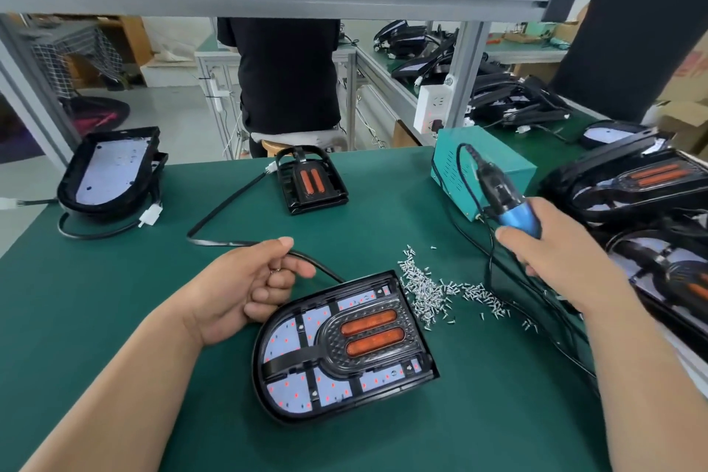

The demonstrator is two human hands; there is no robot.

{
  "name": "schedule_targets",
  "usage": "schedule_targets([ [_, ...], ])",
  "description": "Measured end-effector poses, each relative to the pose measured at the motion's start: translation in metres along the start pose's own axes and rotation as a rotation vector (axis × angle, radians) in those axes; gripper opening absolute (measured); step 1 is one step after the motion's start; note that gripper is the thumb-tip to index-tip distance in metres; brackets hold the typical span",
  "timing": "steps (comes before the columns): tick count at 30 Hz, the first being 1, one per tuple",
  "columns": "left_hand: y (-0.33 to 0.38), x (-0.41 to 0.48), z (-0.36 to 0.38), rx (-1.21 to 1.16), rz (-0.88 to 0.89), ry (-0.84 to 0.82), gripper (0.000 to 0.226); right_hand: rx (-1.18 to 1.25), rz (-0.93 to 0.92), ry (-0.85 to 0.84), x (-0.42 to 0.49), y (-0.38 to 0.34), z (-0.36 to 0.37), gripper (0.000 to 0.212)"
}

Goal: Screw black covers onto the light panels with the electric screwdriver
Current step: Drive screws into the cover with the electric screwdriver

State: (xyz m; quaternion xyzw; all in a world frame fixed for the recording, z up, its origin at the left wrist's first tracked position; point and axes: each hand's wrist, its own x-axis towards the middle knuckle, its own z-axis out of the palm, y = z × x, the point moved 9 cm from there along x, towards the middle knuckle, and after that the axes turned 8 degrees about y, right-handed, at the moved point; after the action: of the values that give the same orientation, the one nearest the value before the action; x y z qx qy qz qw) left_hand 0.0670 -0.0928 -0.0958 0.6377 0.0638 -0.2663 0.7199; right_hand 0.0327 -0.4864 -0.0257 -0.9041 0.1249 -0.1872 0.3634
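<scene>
Nearest, a light panel (291, 337) is lying on the green table (115, 280) with its black cover (367, 337) seated over the lit board; whether any screws are sitting in its holes is too small to tell. Just behind, the left hand (245, 287) is curling its grip round the panel's cable (218, 209), with loose screws (429, 291) lying beside the panel. The right hand (551, 253) is wrapping its grip round the electric screwdriver (509, 203), holding it off the panel, so driving here seems not yet begun. Farther back, an uncovered panel (111, 172) and a spare cover (312, 180) are waiting; the stack at right (632, 180) looks assembled.
</scene>
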Motion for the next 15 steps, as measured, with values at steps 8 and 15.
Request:
schedule_targets([
  [8, 0.001, 0.001, -0.002, 0.013, 0.005, 0.047, 0.044, -0.427, -0.083, -0.060, 0.007, -0.003, 0.027, 0.061],
  [15, 0.003, 0.000, -0.004, 0.014, 0.022, 0.060, 0.041, -0.593, -0.127, -0.002, 0.008, -0.003, 0.036, 0.059],
])
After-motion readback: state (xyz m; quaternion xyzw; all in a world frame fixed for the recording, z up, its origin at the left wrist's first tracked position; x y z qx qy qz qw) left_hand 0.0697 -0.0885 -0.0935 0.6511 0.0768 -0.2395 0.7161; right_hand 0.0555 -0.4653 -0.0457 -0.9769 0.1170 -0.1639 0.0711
